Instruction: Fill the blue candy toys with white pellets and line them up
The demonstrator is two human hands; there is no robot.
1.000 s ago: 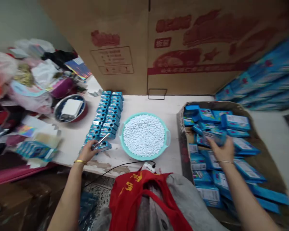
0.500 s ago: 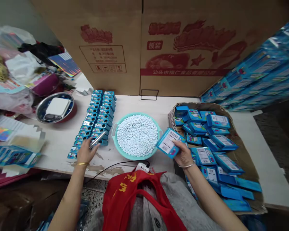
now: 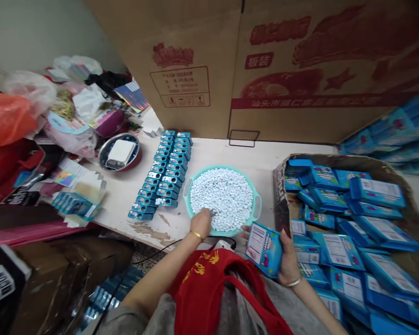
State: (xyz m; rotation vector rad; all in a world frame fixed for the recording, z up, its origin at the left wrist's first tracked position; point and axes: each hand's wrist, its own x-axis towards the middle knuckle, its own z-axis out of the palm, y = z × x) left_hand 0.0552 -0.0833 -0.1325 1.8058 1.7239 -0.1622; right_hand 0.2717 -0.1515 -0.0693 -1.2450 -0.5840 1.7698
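Observation:
My left hand [image 3: 201, 223] is closed at the near edge of a turquoise basin [image 3: 258, 208], which is heaped with small pale candies [image 3: 226, 190]. From its fingers a narrow metal scoop [image 3: 213, 212] reaches into the candies; most of the scoop is hidden. On the basin's right, near the table's front edge, my right hand [image 3: 289, 261] grips a blue candy box [image 3: 265, 249], tilted with its white printed panel upward. Its fingertips show past the box's far left corner. Two rows of small blue packs [image 3: 165, 174] stand left of the basin.
A worn carton [image 3: 282, 195] full of blue boxes stands at right. Large cardboard boxes [image 3: 209, 121] rise behind the table. Left are a metal bowl [image 3: 137, 156] with a white scale [image 3: 121, 153] and piled bags [image 3: 70, 135]. A white plug block [image 3: 223, 245] lies by the basin.
My left hand has moved right from the small packs to the basin, dipping the scoop into the candies. My right hand has brought the box nearer my body. The view has turned left.

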